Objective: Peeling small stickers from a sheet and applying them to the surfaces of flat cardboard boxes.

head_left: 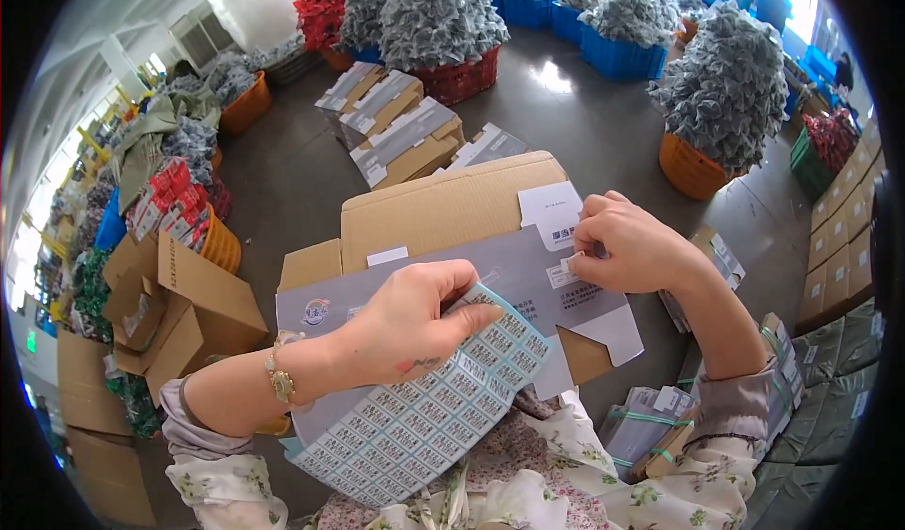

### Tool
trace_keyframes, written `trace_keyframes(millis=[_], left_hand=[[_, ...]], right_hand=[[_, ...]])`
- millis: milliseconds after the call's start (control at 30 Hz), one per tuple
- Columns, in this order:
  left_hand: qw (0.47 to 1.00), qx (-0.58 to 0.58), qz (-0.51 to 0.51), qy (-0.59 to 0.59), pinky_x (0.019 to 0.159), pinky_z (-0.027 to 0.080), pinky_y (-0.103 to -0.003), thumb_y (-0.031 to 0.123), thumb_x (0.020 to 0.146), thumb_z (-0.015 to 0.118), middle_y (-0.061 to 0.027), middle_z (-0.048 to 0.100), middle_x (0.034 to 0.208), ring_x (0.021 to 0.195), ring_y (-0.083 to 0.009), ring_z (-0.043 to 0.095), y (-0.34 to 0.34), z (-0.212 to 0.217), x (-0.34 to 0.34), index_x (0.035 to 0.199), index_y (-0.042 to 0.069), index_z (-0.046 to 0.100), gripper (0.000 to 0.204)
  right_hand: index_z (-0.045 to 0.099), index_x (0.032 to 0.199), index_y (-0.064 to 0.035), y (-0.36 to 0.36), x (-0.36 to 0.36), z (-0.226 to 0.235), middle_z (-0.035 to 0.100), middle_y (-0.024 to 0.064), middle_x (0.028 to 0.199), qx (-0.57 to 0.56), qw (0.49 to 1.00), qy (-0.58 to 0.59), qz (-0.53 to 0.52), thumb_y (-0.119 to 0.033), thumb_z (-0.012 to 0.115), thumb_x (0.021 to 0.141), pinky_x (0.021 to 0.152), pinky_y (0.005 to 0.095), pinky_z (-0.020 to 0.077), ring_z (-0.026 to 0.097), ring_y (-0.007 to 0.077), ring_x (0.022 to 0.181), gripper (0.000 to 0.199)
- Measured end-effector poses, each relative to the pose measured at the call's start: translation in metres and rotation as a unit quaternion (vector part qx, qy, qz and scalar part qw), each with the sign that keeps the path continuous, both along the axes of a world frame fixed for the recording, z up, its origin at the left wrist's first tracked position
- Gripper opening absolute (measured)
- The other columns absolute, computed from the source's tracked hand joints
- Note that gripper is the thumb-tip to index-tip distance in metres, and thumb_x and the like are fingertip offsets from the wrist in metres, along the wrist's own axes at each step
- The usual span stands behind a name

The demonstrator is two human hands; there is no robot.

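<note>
My left hand (405, 322) pinches a sheet of small printed labels (415, 431) between thumb and fingers. The sheet has a pale blue backing and hangs over my lap. Beneath it lies a flat grey and brown carton (509, 256), unfolded, with cut flaps at its right side. Over the carton's right part, my right hand (627, 242) is closed at the fingertips on a small white label (562, 273). The label lies against the grey printed face, just below a white flap (550, 211). How much of it is stuck down I cannot tell.
Flat cartons (405, 129) lie in stacks on the floor ahead. Strapped carton bundles (650, 426) are at my lower right. An open brown box (189, 313) stands at left. Baskets heaped with grey pieces, including an orange one (693, 167), stand farther off.
</note>
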State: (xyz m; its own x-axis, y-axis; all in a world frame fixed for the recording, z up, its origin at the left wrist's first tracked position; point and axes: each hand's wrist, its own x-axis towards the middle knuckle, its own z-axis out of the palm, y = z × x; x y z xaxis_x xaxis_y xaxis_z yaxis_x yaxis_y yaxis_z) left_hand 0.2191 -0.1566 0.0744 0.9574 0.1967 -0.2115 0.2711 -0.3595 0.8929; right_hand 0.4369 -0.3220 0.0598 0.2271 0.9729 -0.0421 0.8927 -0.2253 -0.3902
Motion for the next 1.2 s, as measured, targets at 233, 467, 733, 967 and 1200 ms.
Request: trace_keyframes(millis=[233,467,733,967,1200], left_hand=[[1.0,-0.014,0.003,-0.02,0.039,0.029,-0.026,0.015,0.091,0.063,0.0013,0.044,0.055,0.045,-0.0038,0.037,0.004,-0.005,-0.004,0.076,0.001,0.048,0.025],[0.997,-0.064,0.004,0.045,0.054,0.036,-0.022,0.02,0.094,0.062,0.0036,0.051,0.069,0.063,-0.0018,0.041,0.002,0.005,-0.007,0.088,0.003,0.056,0.019],[0.999,-0.014,-0.03,-0.031,0.062,0.041,-0.024,0.022,0.095,0.06,0.0014,0.056,0.075,0.069,-0.0052,0.046,0.005,-0.006,-0.01,0.095,0.001,0.057,0.021],[0.998,-0.01,-0.028,-0.048,0.061,0.041,-0.024,0.021,0.095,0.06,0.001,0.057,0.075,0.07,-0.0045,0.046,0.003,-0.011,-0.012,0.097,0.002,0.057,0.019],[0.992,-0.109,0.015,0.056,0.057,0.038,-0.02,0.017,0.094,0.061,0.0017,0.056,0.075,0.066,-0.0002,0.045,-0.003,0.014,-0.013,0.096,0.004,0.057,0.013]], right_hand=[[0.062,0.073,-0.0026,-0.002,0.003,0.014,0.061,0.0131,0.074,-0.065,0.989,-0.078,-0.11,-0.04,0.072,0.076,0.072,0.0383,0.0473,0.059,0.0286,0.079,0.039],[0.061,0.076,-0.0007,-0.011,-0.013,0.008,0.065,0.0123,0.072,0.069,0.983,0.042,-0.164,-0.037,0.077,0.075,0.061,0.0344,0.0493,0.064,0.0247,0.066,0.039],[0.059,0.095,0.0034,-0.007,-0.013,0.009,0.066,0.0115,0.072,0.072,0.982,0.011,-0.176,-0.028,0.078,0.075,0.059,0.0325,0.0499,0.064,0.0188,0.065,0.042],[0.058,0.101,0.0086,-0.019,0.004,-0.006,0.066,0.0105,0.073,0.064,0.919,0.322,-0.217,-0.02,0.073,0.079,0.058,0.0307,0.0495,0.062,0.0135,0.066,0.039],[0.062,0.099,0.0122,-0.033,0.007,-0.025,0.066,0.007,0.072,0.13,0.935,0.273,-0.186,-0.01,0.071,0.081,0.057,0.0274,0.0503,0.06,0.0112,0.065,0.03]])
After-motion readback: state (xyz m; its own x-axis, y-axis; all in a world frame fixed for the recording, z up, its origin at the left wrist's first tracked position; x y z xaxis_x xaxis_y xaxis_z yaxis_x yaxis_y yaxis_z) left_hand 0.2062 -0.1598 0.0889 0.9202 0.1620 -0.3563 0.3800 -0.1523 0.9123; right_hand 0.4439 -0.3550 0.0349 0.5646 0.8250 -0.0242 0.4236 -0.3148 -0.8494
